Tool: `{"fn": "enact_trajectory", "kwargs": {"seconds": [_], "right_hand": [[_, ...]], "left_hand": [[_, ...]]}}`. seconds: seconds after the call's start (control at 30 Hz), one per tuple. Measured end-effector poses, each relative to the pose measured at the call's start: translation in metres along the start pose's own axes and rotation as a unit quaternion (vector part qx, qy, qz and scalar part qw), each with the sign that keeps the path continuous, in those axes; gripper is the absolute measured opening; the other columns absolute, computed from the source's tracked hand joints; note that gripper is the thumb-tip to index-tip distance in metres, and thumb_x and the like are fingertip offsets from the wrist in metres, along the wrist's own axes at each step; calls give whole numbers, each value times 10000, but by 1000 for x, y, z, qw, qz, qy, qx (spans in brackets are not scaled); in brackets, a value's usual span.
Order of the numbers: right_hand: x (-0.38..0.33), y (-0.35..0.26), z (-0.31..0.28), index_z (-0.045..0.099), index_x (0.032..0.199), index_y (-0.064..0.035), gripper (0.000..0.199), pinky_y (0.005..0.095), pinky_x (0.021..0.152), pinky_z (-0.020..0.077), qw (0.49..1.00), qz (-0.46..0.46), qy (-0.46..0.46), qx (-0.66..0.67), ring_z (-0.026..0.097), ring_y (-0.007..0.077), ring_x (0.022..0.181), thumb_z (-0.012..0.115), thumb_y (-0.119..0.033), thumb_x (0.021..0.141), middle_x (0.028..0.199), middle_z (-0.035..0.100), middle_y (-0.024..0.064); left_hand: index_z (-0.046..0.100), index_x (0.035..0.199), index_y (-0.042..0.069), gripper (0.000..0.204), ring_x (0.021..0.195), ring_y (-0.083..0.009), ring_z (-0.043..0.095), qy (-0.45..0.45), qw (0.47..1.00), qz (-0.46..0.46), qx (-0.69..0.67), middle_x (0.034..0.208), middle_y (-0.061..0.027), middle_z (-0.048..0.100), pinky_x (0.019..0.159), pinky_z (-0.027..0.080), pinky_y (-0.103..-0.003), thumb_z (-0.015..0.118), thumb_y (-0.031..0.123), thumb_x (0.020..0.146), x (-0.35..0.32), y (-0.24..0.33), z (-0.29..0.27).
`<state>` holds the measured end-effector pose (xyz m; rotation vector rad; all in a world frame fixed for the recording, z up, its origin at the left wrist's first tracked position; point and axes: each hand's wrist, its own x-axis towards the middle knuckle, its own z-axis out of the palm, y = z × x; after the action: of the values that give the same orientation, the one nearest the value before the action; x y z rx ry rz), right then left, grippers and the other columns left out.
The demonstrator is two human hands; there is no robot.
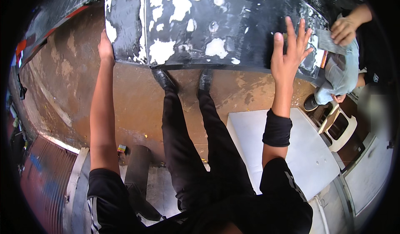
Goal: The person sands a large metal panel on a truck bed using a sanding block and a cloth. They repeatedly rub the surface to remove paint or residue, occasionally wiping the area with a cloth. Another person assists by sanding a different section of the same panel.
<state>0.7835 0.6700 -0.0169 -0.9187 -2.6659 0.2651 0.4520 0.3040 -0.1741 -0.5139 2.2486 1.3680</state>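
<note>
A long dark body panel (179, 25), blotched with white filler patches, spans the top of the head view. My left hand (106, 47) grips its left edge, with some fingers hidden by the panel. Near the panel's right part, my right hand (290, 52) is open with its fingers spread and nothing in it; whether the palm touches the surface I cannot tell. At the far right, another person's hand (345, 30) presses a grey abrasive sheet (331, 41) against the panel's right end.
My shoes (166, 79) stand on the stained brown floor (133, 88) just below the panel. A white flat board (287, 150) lies to the right, with a cream plastic chair (342, 127) beyond it. A dark cylinder (138, 167) and a corrugated reddish sheet (48, 179) are at lower left.
</note>
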Motion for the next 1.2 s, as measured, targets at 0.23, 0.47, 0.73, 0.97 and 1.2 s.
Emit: {"fn": "enact_trajectory", "kwargs": {"seconds": [0.23,0.47,0.73,0.97,1.2], "right_hand": [[-40,-92,-4,556,1401,-382,498,683,1138,-11,952,-219,-209,32,159,331,1518,593,-508,921,1622,279,57],[-33,-92,6,530,1403,-401,546,747,1107,7,942,-266,-198,46,175,299,1515,601,-536,878,1625,270,-3],[-31,-97,5,559,1370,-395,515,755,1103,19,933,-285,-210,58,169,290,1517,606,-532,876,1624,270,-17],[-30,-106,4,553,1390,-405,540,697,1135,0,926,-301,-222,42,166,319,1516,627,-528,870,1624,270,31],[-30,-108,6,564,1373,-393,503,754,1095,48,935,-276,-217,53,176,306,1514,584,-543,893,1625,271,7]], "left_hand": [[568,1364,36,602,1143,-186,595,-7,1000,10,12,1304,-98,615,985,450,-338,447,482,980,3,0,2],[566,1362,37,599,1130,-192,600,-10,1000,-13,-5,1308,-102,611,980,452,-329,444,486,984,17,-10,-3],[593,1327,-26,687,1134,-236,617,12,1000,-2,-21,1287,-148,636,973,455,-348,492,532,940,5,-5,1],[584,1307,-78,729,1120,-238,622,26,999,-12,-15,1275,-160,641,969,459,-349,508,541,928,2,-1,0],[605,1277,-86,734,1103,-238,631,29,1000,9,-5,1256,-168,651,956,467,-348,525,547,916,2,-2,1]]}}
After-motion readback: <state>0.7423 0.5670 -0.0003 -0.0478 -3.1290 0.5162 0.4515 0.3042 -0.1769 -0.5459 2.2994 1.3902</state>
